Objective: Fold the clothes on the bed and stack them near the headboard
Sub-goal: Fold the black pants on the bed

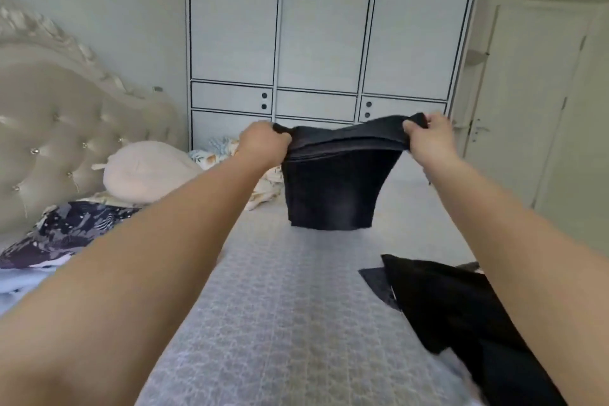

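A grey quilted bed [280, 290] fronts a white wardrobe [329, 26]. Both hands, left [263, 142] and right [428, 138], grip dark folded jeans [333, 188] above it. A black garment [454, 316] lies right; patterned cloth [66, 231] and a pillow [145, 171] near the headboard [59, 128].

A white wardrobe [329, 33] with dark trim stands at twelve o'clock; a closed door [527, 102] at two; a cream pillow [148, 171] at ten.

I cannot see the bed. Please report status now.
Left hand and right hand grip dark garment, held up. Black clothes unfolded on bed.
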